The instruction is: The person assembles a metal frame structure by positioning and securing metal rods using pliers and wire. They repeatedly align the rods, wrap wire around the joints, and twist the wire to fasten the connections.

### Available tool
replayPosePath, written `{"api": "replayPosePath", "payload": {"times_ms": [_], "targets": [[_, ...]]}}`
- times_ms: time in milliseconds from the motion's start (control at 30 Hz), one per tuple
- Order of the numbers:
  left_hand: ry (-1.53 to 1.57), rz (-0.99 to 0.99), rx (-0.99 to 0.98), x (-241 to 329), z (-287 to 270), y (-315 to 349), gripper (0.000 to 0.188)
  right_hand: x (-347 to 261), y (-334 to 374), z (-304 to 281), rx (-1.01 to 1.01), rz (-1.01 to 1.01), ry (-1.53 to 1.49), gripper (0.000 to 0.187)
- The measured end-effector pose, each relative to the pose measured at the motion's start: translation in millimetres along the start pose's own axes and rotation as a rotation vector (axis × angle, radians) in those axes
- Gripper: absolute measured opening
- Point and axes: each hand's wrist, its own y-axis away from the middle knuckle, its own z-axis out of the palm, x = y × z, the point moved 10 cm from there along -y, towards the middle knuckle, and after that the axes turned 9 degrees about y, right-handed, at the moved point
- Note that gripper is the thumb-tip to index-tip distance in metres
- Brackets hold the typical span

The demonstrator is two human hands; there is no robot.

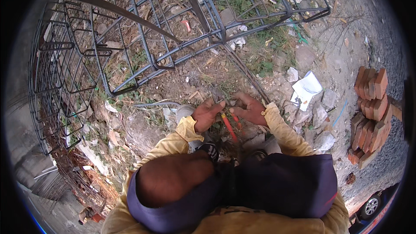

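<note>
- Although the rubble-strewn ground [186,78] underlies everything listed, work centres on the left hand [207,115] and right hand [250,109], brought close over it.
- Steel cage, one: dark bars with square hoops [223,34]; ahead of both hands, reaching well to the left of the left hand.
- Bricks, one stack [376,108]: reddish, in leaning rows; well apart, to the right of the right hand.
- Long dark bars [248,75]: slanting from the cage toward the right wrist; contact with it cannot be told.
- Bent bar, one [162,103]: grey, on the ground; just left of the left hand.
- Paper, one sheet [307,87]: white, creased; right of the right hand, among stones.
- Hands, two: left half-curled, thumb extended toward the right hand; right loosely bent, fingers directed toward the left. Not pressed together. Whether either pinches anything cannot be told.
- Tool, one, red-handled [229,129]: between the hands, handles pointing back toward the wearer, yellow showing near the left thumb; its head is indistinct.
- Step in hand, by judgement: close fingerwork at the tool's head, using both hands.
- Next move, by judgement: calls for a sure grip on the handles, with fingertips clear of the head.
</note>
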Motion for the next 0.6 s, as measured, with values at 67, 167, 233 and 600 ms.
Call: {"api": "replayPosePath", "payload": {"times_ms": [67, 167, 233, 600], "targets": [[-0.356, 0.003, 0.074, -1.6, -21.5, -4.4, 0.027, -1.1, -8.5, 4.8, 0.102, 0.006, 0.171, 0.042], [-0.723, -0.032, 0.132, 18.2, -24.5, 1.0, 0.034, -6.6, -14.1, 1.7, 0.224, -0.089, -0.018, 0.031], [-0.918, -0.014, 0.045, 44.0, 3.8, 11.8, 0.04, -21.2, -12.1, -4.5, 0.287, -0.102, -0.04, 0.029], [-0.413, -0.117, -0.141, 2.6, 11.9, 5.2, 0.029, 25.5, -23.1, 5.2, 0.081, 0.095, -0.683, 0.02]]}}
